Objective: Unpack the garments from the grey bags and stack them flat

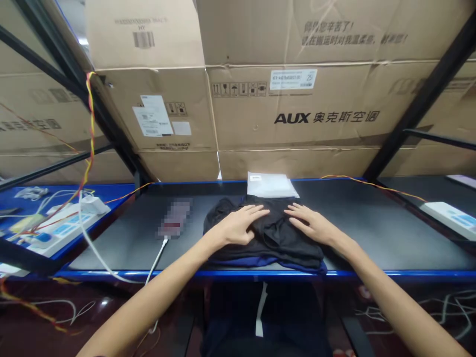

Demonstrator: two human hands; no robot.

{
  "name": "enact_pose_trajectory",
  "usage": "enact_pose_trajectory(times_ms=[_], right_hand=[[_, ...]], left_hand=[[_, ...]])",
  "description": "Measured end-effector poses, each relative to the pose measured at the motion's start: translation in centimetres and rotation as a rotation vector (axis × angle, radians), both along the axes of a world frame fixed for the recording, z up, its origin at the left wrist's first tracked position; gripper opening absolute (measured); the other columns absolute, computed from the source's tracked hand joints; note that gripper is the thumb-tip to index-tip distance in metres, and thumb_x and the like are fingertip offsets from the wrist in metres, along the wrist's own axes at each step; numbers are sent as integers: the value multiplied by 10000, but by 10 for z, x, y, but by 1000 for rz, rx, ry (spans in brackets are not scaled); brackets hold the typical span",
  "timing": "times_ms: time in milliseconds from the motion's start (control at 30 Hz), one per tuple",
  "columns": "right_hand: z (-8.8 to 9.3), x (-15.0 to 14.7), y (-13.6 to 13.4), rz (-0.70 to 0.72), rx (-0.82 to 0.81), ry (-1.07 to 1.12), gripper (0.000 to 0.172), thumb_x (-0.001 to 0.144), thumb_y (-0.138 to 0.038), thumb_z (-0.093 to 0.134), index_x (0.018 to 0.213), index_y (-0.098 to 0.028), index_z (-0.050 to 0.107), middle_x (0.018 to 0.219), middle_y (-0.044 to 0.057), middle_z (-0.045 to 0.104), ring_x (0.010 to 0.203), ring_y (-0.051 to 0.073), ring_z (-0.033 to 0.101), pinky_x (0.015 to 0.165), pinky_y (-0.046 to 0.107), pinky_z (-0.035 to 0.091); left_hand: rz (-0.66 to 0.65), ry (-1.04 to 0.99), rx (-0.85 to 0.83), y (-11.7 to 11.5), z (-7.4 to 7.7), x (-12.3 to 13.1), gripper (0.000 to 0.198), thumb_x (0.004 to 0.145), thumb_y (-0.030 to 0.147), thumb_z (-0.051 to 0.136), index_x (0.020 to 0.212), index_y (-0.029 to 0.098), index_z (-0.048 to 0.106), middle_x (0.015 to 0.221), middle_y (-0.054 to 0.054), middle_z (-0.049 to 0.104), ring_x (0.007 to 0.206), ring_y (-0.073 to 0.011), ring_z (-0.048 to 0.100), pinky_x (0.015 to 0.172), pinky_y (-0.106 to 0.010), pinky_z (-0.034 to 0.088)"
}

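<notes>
A crumpled black garment (275, 233) lies near the front edge of the dark table, in front of my body. Dark blue cloth (245, 261) shows under its front side. My left hand (240, 225) rests on the left part of the black cloth, palm down with the fingers stretched out. On the right part lies my right hand (310, 223), its fingers spread and pointing inward. Neither hand grips the fabric. Just behind the garment sits a flat whitish plastic packet (271, 186) with a small label.
A blurred phone (174, 218) on a white cable lies left on the table (372, 223). White power strips stand at the far left (70, 223) and right (451, 218). Cardboard (323, 134) forms the back wall between black posts. A red-yellow wire (90, 129) hangs at left.
</notes>
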State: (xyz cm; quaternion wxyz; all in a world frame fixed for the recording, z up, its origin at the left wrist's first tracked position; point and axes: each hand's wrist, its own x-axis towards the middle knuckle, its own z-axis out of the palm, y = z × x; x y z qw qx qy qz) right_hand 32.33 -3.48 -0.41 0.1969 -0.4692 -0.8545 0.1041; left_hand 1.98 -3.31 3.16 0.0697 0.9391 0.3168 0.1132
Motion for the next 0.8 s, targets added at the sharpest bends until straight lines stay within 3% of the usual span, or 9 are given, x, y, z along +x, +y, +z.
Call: enact_pose_trajectory(times_ms=[133, 367, 500, 633, 800], right_hand=[[5, 9, -8, 26, -21, 10, 470, 958, -458, 443, 1343, -240, 600, 1443, 78, 529, 1422, 285, 356, 1183, 544, 270], [1, 12, -15, 20, -72, 30, 474, 939, -493, 489, 1340, -267, 604, 1480, 62, 483, 1432, 291, 333, 1173, 534, 300], [-1, 13, -14, 25, -70, 47, 471, 942, -485, 489, 1343, -266, 600, 1483, 64, 480, 1434, 286, 330, 1174, 529, 299], [-5, 15, -13, 25, -41, 77, 448, 943, -461, 490, 1334, -274, 605, 1481, 45, 489, 1423, 279, 355, 1175, 511, 313], [-7, 17, -11, -56, 57, 166, 402, 957, -416, 461, 1293, -279, 634, 1382, 24, 595, 1380, 260, 429, 1161, 502, 354]], left_hand=[[-87, -38, 6, 14, 7, -16, 900, 659, -22, 464, 1494, 296, 365, 1581, -11, 332, 1441, -208, 336, 1180, -374, 334], [-153, 46, 198, 42, -5, -10, 684, 777, -18, 473, 1391, 281, 510, 1471, -16, 502, 1365, -187, 449, 1111, -335, 410], [-174, 34, 256, 41, -2, -4, 494, 792, 52, 537, 1258, 202, 603, 1229, -71, 659, 1138, -206, 605, 990, -325, 484], [-16, -26, 278, 22, 7, 11, 292, 814, 230, 611, 1097, 164, 640, 989, -84, 689, 979, -239, 628, 880, -339, 511], [318, -125, 231, -6, 15, 44, 255, 849, 307, 582, 1065, 171, 596, 965, -92, 682, 922, -251, 645, 810, -331, 512]])
